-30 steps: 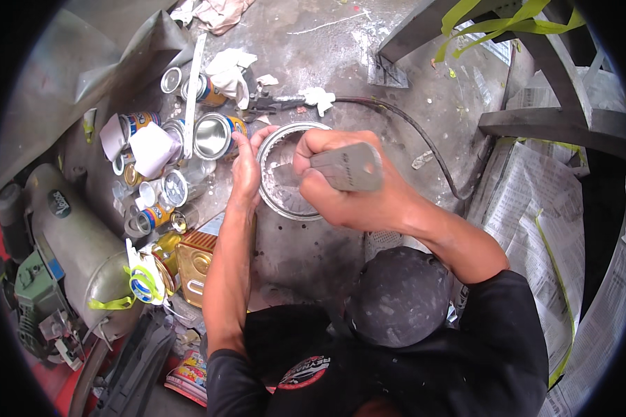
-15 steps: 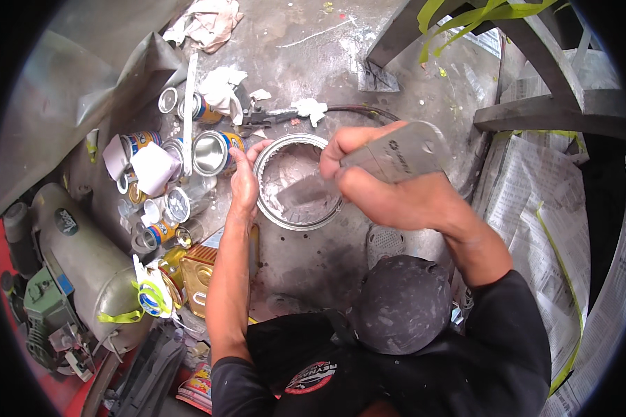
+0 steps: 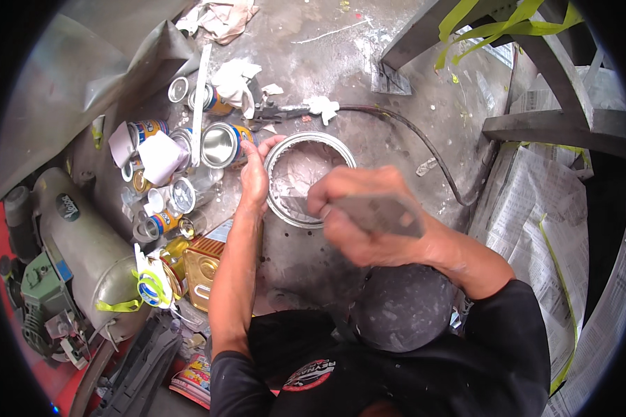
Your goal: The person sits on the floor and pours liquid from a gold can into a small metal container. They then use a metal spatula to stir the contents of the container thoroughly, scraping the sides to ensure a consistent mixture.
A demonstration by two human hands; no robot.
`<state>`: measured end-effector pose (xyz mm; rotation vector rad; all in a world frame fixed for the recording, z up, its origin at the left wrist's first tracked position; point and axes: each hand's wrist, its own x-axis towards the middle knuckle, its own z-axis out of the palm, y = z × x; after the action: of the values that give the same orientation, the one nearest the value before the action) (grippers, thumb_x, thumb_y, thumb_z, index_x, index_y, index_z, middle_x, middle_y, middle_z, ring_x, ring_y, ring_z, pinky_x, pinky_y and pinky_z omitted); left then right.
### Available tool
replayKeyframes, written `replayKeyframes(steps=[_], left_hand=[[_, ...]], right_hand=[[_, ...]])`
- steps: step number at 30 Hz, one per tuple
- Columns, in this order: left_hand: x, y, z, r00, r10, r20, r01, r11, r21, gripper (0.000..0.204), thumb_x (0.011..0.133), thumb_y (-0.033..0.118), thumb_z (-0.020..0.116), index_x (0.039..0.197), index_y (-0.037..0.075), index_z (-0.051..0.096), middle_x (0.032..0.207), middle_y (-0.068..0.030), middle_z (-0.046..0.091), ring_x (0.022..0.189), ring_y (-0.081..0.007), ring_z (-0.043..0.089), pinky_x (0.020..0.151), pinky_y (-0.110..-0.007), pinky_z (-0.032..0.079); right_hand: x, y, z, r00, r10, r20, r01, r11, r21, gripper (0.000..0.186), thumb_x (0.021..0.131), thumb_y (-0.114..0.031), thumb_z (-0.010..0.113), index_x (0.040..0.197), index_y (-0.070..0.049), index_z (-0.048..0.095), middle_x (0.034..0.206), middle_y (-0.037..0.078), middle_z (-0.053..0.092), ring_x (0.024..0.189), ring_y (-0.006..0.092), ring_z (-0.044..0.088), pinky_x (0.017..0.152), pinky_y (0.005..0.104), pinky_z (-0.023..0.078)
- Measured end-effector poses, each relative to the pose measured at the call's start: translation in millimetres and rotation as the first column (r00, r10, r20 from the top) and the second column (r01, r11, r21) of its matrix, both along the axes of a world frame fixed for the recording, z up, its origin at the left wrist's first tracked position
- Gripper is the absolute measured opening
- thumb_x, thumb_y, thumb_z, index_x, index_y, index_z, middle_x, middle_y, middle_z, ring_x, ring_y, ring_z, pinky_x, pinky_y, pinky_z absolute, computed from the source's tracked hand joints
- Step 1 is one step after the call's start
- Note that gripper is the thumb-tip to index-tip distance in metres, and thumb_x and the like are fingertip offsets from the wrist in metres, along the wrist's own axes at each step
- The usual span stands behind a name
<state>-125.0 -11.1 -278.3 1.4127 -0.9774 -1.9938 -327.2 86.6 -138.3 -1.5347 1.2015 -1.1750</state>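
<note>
A round metal can (image 3: 352,154) of pale pinkish-grey putty (image 3: 306,164) stands on the floor in front of me. My left hand (image 3: 255,175) is closed against its left side, fingers around the far left of the wall. In my right hand (image 3: 368,219), over the can's near right edge, is a flat metal putty scraper (image 3: 386,212). One end of the scraper points down into the can at the putty; the other sticks out past my fist, smeared by motion. My right fist hides part of the rim and the putty.
Several small paint cans (image 3: 218,144) and plastic cups crowd the left, with a white strip (image 3: 202,104) across them. A gold rectangular tin (image 3: 203,272) lies beside my left forearm. A black hose (image 3: 410,128) curves behind the can. Grey metal stand (image 3: 535,128) and newspaper-covered panels (image 3: 522,208) stand right.
My right hand has come nearer to me with the scraper, whose lower end is now by the can's near wall. The left hand keeps its hold on the can. The view has shifted slightly.
</note>
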Motion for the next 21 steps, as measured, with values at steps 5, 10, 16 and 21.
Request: replayKeyframes(steps=[5, 10, 16, 21], left_hand=[[-5.9, -0.9, 1.0, 1.000, 0.000, 0.020, 0.000, 1.000, -0.004, 0.084, 0.098, 0.066, 0.006, 0.123, 0.004, 0.057, 0.113, -0.0094, 0.066, 0.107, -0.0168, 0.061, 0.100, -0.032, 0.048], [-1.1, -3.5, -11.9, 0.993, -0.048, 0.107, 0.062, 0.989, -0.131, 0.086, 0.098, 0.066, 0.006, 0.123, 0.005, 0.060, 0.114, -0.0063, 0.066, 0.107, -0.0159, 0.060, 0.102, -0.031, 0.043], [15.2, -4.8, -16.2, 0.973, -0.071, 0.218, 0.125, 0.962, -0.244, 0.090, 0.098, 0.067, 0.006, 0.118, 0.001, 0.064, 0.109, -0.0086, 0.068, 0.104, -0.0158, 0.060, 0.098, -0.030, 0.045], [4.7, -8.0, -17.3, 0.963, -0.102, 0.251, 0.172, 0.946, -0.275, 0.091, 0.098, 0.068, 0.008, 0.112, -0.001, 0.067, 0.104, -0.0090, 0.069, 0.101, -0.0173, 0.061, 0.097, -0.031, 0.044]], right_hand=[[17.9, 4.7, -47.6, 0.979, 0.099, -0.175, -0.118, 0.988, -0.096, 0.014, 0.077, -0.001, 0.063, 0.091, -0.003, 0.065, 0.080, 0.012, 0.065, 0.064, 0.0316, 0.065, 0.060, 0.0366, 0.053], [3.8, -10.4, -63.1, 0.976, 0.070, -0.206, -0.061, 0.997, 0.049, 0.019, 0.082, -0.010, 0.064, 0.099, -0.003, 0.064, 0.077, 0.018, 0.067, 0.067, 0.0373, 0.066, 0.064, 0.0432, 0.054], [-31.7, -30.3, 9.6, 0.965, 0.252, -0.070, -0.209, 0.904, 0.373, 0.019, 0.087, -0.013, 0.062, 0.103, -0.006, 0.068, 0.066, 0.020, 0.063, 0.058, 0.0335, 0.063, 0.058, 0.0405, 0.049], [1.5, -15.9, -46.1, 0.969, 0.196, -0.149, -0.162, 0.963, 0.214, 0.013, 0.086, -0.013, 0.064, 0.096, -0.005, 0.069, 0.066, 0.020, 0.063, 0.061, 0.0359, 0.065, 0.058, 0.0452, 0.050]])
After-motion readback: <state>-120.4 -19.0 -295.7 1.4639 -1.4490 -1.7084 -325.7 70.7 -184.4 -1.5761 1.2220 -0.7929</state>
